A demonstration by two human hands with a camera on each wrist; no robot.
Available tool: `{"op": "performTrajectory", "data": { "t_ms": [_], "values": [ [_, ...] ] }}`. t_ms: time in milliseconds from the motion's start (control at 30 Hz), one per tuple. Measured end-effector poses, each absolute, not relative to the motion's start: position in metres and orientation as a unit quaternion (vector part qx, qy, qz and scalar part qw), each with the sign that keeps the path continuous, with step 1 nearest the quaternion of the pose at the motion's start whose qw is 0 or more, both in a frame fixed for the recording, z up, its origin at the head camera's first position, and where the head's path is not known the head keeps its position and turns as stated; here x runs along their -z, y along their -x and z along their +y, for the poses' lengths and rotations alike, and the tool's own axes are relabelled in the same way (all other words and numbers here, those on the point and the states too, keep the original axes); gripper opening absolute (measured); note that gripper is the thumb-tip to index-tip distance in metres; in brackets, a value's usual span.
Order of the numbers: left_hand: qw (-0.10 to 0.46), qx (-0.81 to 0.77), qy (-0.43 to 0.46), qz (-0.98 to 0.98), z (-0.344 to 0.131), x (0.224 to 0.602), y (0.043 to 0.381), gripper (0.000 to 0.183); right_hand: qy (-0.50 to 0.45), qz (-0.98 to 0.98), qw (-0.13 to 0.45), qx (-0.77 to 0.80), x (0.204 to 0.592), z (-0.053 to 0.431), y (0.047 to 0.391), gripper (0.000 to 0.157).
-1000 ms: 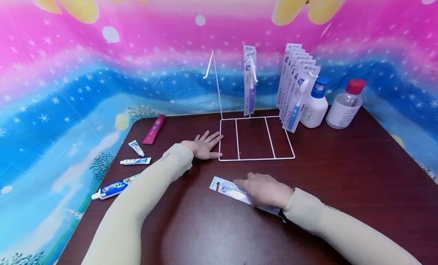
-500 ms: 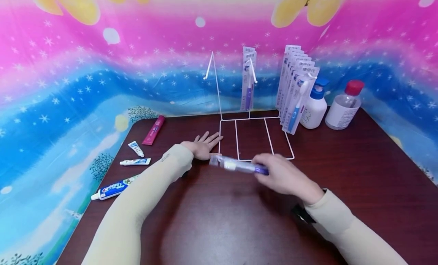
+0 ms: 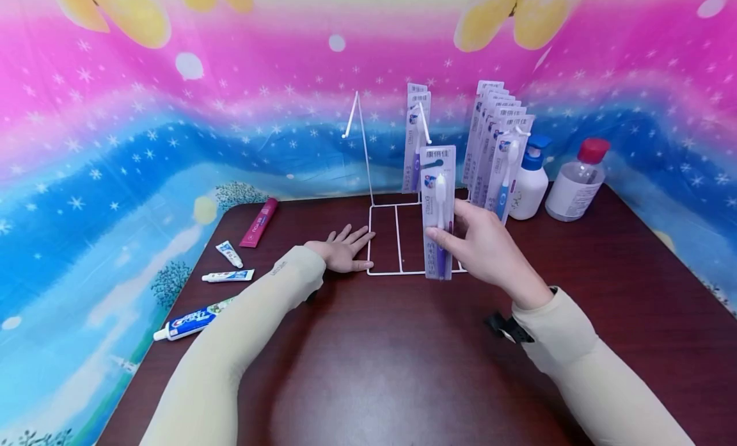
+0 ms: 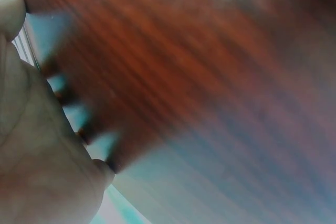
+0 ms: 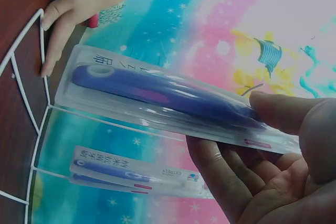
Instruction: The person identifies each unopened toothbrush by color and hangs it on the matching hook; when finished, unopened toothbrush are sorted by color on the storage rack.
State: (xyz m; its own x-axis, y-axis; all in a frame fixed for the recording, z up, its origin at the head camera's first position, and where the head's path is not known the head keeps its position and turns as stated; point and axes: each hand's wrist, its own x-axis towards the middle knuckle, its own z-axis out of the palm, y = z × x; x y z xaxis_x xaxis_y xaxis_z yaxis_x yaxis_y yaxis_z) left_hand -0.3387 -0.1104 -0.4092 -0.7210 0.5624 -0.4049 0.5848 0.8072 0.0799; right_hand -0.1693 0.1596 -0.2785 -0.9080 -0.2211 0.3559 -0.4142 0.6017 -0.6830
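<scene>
My right hand (image 3: 489,244) pinches a packaged purple toothbrush (image 3: 439,196) between thumb and fingers, holding it upright above the table, hang-hole end up. The right wrist view shows its purple handle (image 5: 163,95) close up inside clear plastic. My left hand (image 3: 344,249) lies with fingers spread at the left side of a white wire rack (image 3: 397,238), fingertips touching its base frame. On the rack's middle hook hang packaged purple toothbrushes (image 3: 413,145), just behind the held one. Several more packaged toothbrushes (image 3: 498,145) hang on the right hook. The left hook (image 3: 349,116) bears nothing.
At the back right stand a white pump bottle (image 3: 528,187) with a blue top and a clear bottle (image 3: 576,183) with a red cap. A pink tube (image 3: 259,223), two small tubes (image 3: 229,254) and a larger blue toothpaste tube (image 3: 192,319) lie along the left side.
My right hand has picked the packaged toothbrush up off the table, raised it toward the rack and turned it upright. My left hand has stayed at the rack's base.
</scene>
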Motion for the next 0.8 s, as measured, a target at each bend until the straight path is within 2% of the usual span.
{"op": "performTrajectory", "data": {
  "t_ms": [300, 633, 800],
  "values": [
    [0.205, 0.032, -0.314, 0.926, -0.111, 0.405, 0.333, 0.08, -0.16, -0.892, 0.118, -0.406, 0.266, 0.154, 0.192, 0.046],
    [0.203, 0.035, -0.313, 0.927, -0.11, 0.406, 0.334, 0.081, -0.137, -0.905, 0.102, -0.389, 0.268, 0.155, 0.21, 0.047],
    [0.204, 0.032, -0.311, 0.928, -0.111, 0.405, 0.334, 0.081, -0.133, -0.908, 0.1, -0.383, 0.27, 0.156, 0.222, 0.042]
  ]
}}
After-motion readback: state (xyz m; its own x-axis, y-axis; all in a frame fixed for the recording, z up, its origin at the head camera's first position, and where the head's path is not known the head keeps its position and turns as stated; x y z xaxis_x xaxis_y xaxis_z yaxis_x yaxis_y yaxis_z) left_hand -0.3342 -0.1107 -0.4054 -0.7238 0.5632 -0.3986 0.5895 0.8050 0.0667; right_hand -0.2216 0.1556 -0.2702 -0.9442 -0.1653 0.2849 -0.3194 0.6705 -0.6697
